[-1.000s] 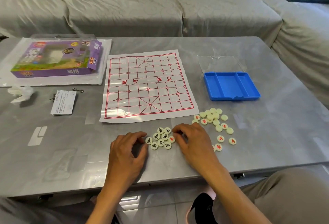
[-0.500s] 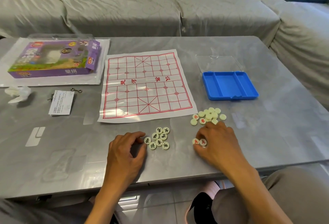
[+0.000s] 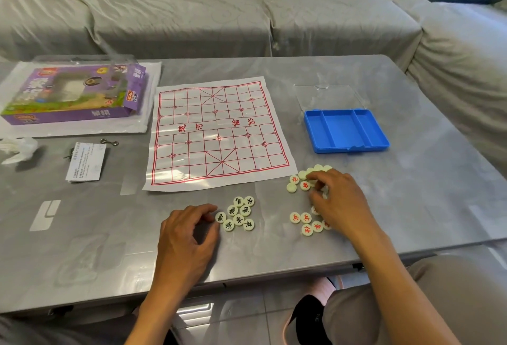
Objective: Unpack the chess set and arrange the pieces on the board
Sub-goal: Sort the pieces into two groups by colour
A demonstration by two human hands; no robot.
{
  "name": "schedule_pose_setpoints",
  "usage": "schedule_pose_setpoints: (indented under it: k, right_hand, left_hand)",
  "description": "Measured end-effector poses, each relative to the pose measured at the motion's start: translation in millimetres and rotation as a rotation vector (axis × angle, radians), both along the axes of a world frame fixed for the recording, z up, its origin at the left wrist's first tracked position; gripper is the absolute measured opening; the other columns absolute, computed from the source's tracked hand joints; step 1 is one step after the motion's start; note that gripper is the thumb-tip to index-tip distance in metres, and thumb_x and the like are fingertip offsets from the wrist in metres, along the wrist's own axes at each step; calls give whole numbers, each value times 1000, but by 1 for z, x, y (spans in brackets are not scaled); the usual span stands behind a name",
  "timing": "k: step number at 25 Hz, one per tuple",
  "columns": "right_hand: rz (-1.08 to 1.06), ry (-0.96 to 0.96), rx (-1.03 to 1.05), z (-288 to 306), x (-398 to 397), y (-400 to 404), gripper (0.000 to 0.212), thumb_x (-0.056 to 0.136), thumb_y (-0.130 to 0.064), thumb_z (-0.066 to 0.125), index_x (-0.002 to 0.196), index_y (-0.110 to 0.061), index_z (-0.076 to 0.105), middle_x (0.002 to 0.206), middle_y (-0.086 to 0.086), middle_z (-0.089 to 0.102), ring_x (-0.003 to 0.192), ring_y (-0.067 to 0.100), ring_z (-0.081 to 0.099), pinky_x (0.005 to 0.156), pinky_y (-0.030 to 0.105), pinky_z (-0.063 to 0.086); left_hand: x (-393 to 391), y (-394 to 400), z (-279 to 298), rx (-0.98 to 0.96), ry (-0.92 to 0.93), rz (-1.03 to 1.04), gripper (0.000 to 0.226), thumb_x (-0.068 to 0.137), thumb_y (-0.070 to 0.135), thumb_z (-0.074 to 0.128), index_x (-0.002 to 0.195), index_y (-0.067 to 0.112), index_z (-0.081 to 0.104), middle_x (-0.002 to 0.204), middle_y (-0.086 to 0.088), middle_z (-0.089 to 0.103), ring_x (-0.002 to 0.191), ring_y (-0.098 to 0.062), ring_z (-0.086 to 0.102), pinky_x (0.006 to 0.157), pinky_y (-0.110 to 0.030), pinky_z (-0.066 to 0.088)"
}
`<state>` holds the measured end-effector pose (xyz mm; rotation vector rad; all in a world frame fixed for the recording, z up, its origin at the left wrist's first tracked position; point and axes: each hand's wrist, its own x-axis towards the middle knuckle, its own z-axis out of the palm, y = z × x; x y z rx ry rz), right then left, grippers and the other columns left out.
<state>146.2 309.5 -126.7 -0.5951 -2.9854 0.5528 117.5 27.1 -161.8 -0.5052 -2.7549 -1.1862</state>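
Note:
A white paper board [image 3: 219,133] with a red grid lies flat mid-table, with no pieces on it. Below it sits a cluster of round cream pieces with black characters [image 3: 238,213]; my left hand [image 3: 189,232] rests just left of them, fingers curled, one fingertip touching the nearest disc. To the right, several red-character pieces [image 3: 306,222] lie face up in a small group. Further up is a heap of mixed pieces [image 3: 299,180], some face down. My right hand [image 3: 337,202] lies over that heap, fingertips down among the discs, hiding some of them.
An empty blue tray [image 3: 346,130] with its clear lid [image 3: 329,96] stands right of the board. The purple game box [image 3: 74,92] rests on a plastic sheet at far left. A leaflet [image 3: 86,162], small metal hooks [image 3: 109,142] and a crumpled tissue [image 3: 17,148] lie nearby. A sofa runs behind.
My right hand left the black-character cluster, moved right to the red pieces, then up onto the heap, leaving several red pieces grouped below. The left hand stayed put.

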Motion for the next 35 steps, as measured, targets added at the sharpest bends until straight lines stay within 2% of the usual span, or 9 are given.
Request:
schedule_pose_setpoints:
  k: [3,8,11,17,21,23,27,32,35]
  right_hand:
    - [42,-16,6,-1,0,-6,28,95,-28,54,123,-31,60,127,-7,59,111,12,49,93,24,40]
    - [-105,92,-159,30,24,35,15,91,-17,61,96,-31,66,89,-12,62,79,5,55,76,26,47]
    - [-173,-16,-142,31,37,51,11,91,-21,61,95,-30,66,89,-9,61,80,7,53,75,25,42]
    - [-212,-184,-160,20,44,56,15,88,-24,65,100,-32,59,88,-11,58,84,9,55,78,28,47]
    - [-184,-156,-217,14,39,47,13,89,-20,61,95,-32,62,89,-12,59,84,8,56,76,25,45]
    - [-229,-93,-201,12,36,43,6,88,-29,63,93,-32,60,91,-11,61,81,6,55,73,25,45]
    - [-219,-99,-161,9,33,34,17,83,-45,67,90,-33,58,86,-14,58,78,6,55,71,26,47]
    - [-202,-90,-142,4,31,28,16,82,-47,67,85,-35,57,84,-16,56,77,6,55,74,28,52]
    - [-206,-93,-185,2,30,28,16,83,-42,68,85,-31,57,82,-16,56,77,7,56,73,28,51]
  left_hand:
    - [1,-1,1,2,-9,5,29,81,36,60,107,25,66,94,14,65,89,-8,54,82,-39,50]
    - [0,0,2,5,-13,-4,29,81,36,60,107,25,66,92,14,64,87,-8,55,82,-40,50]
    - [1,0,2,-3,-13,-8,30,81,36,59,108,24,66,92,14,64,87,-10,55,83,-40,49]
    - [1,0,4,-14,-21,-3,31,80,36,59,108,24,65,92,13,64,88,-13,55,82,-41,49]
    - [1,1,4,-17,-29,6,32,79,36,59,107,23,66,91,12,65,88,-13,55,82,-43,49]
    - [1,1,4,-19,-30,6,31,79,36,59,107,23,66,91,12,65,88,-13,56,81,-44,50]
    - [2,0,2,-20,-20,2,26,82,29,69,108,23,66,92,11,65,88,-14,56,80,-46,51]
    - [2,0,4,-21,-24,7,30,80,36,60,107,25,65,91,13,64,88,-13,55,81,-43,50]
    - [2,0,4,-20,-20,4,27,81,33,64,106,24,66,90,13,64,87,-13,56,81,-43,50]
